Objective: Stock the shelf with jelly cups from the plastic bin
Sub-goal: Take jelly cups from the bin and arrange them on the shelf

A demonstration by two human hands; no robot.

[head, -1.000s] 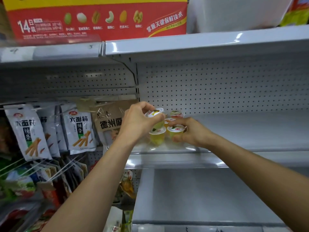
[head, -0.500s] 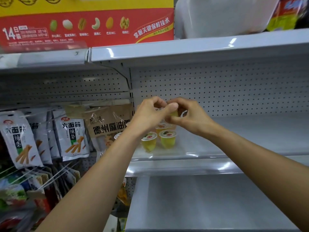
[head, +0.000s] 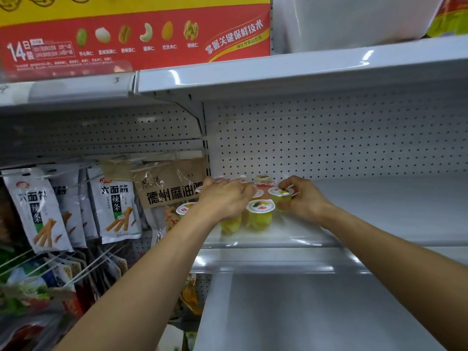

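Fingers of the right grip [head: 304, 202] curl round a green jelly cup [head: 281, 196], closed on it at the right edge of a tight cluster of jelly cups [head: 260, 214] standing at the left end of the middle shelf [head: 379, 211]. The left grip [head: 222, 201] lies palm down over the cluster's left side, fingers reaching across the lids; whether it holds a cup underneath cannot be told. The cups stand close together near the shelf's front lip, and both wrists cross that lip, so a hasty pull-back of either hand would likely clip the front row and send a cup over the edge toward the lower shelf [head: 316, 312]. Hanging snack packets [head: 116, 206] just left of the cluster could catch the left forearm and cause the same jolt.
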